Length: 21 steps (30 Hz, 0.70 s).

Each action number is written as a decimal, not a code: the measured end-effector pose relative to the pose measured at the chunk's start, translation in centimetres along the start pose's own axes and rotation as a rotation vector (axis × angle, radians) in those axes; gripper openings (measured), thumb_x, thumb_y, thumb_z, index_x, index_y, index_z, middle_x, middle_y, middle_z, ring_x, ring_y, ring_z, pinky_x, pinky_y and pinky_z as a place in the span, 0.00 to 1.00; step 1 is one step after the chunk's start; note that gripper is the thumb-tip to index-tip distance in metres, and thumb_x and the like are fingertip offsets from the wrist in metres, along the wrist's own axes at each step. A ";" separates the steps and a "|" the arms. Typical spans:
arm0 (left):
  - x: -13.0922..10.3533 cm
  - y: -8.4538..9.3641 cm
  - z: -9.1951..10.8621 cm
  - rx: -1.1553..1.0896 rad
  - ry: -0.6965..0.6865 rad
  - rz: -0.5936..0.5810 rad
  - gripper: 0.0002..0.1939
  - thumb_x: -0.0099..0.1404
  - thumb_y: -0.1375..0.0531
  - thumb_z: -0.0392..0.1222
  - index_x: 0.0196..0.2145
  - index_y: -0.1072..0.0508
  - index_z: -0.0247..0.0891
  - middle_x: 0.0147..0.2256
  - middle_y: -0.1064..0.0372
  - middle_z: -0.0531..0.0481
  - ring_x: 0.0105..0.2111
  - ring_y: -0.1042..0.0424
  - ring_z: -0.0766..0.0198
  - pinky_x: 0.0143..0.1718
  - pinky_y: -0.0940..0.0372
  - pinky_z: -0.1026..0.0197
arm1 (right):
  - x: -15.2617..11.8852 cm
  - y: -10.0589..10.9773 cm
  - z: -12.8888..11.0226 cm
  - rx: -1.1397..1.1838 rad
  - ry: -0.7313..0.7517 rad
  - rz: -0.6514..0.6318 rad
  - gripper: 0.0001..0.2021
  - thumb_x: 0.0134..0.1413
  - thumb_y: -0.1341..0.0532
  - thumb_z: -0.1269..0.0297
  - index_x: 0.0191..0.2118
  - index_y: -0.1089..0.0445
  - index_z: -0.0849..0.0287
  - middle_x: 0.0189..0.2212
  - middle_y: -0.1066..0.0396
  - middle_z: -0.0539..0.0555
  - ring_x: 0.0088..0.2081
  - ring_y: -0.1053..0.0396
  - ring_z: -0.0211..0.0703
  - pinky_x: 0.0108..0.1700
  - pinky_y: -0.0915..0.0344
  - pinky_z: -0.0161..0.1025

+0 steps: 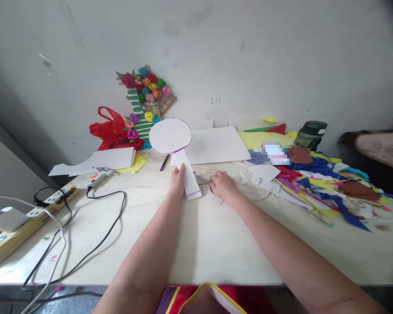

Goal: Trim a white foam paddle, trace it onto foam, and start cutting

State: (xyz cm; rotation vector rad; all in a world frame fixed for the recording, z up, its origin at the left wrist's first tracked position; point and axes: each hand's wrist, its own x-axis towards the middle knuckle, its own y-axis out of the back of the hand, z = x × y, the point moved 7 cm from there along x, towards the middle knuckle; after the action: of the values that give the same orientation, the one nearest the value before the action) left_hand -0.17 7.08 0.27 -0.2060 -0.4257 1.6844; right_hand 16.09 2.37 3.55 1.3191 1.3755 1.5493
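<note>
A white paper cutout, a round head (170,135) with a purple outline on a straight handle strip (187,176), is held above the table in my left hand (177,179), whose fingers are closed on the handle. My right hand (223,186) is wrapped round a pair of scissors (203,180), with its blades pointing left toward the handle's right edge. Whether the blades touch the paper is too small to tell. A purple line crosses the lower end of the handle. Behind the cutout lies a dark purple pen (165,162).
White sheets (216,144) lie at the back. Coloured scraps (330,183), a phone (276,153) and a dark green bottle (310,135) are at the right. Paper flowers (150,87), a red bag (109,128), a power strip (32,213) and cables occupy the left.
</note>
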 end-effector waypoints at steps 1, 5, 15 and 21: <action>0.0 0.0 0.0 0.008 0.000 -0.003 0.22 0.51 0.42 0.54 0.37 0.38 0.35 0.21 0.30 0.47 0.19 0.31 0.62 0.19 0.37 0.62 | 0.0 0.1 0.1 -0.009 -0.011 -0.007 0.15 0.50 0.49 0.64 0.41 0.31 0.60 0.42 0.36 0.60 0.44 0.42 0.49 0.42 0.44 0.40; -0.2 -0.1 0.1 0.023 0.005 -0.010 0.22 0.51 0.42 0.54 0.37 0.38 0.35 0.21 0.30 0.47 0.19 0.31 0.62 0.20 0.37 0.62 | 0.0 0.2 0.8 -0.032 -0.049 -0.048 0.16 0.45 0.47 0.67 0.41 0.31 0.60 0.41 0.35 0.59 0.43 0.41 0.50 0.40 0.43 0.40; -0.3 0.1 0.0 -0.021 0.016 0.006 0.21 0.50 0.41 0.53 0.36 0.37 0.35 0.20 0.30 0.47 0.19 0.31 0.61 0.20 0.37 0.62 | -0.2 0.1 0.6 -0.013 0.025 -0.091 0.20 0.43 0.46 0.65 0.46 0.34 0.59 0.43 0.35 0.60 0.45 0.42 0.50 0.44 0.44 0.41; -0.3 0.5 0.5 -0.061 -0.008 0.043 0.20 0.49 0.40 0.52 0.34 0.35 0.34 0.21 0.30 0.47 0.18 0.32 0.62 0.20 0.38 0.62 | 0.1 0.3 1.6 -0.055 -0.003 -0.153 0.21 0.43 0.46 0.68 0.47 0.34 0.55 0.41 0.33 0.59 0.44 0.39 0.51 0.40 0.42 0.40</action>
State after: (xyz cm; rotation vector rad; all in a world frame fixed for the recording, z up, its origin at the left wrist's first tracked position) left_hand -0.77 6.69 0.45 -0.2549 -0.4825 1.7161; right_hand 17.63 2.92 3.72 1.1550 1.3884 1.4716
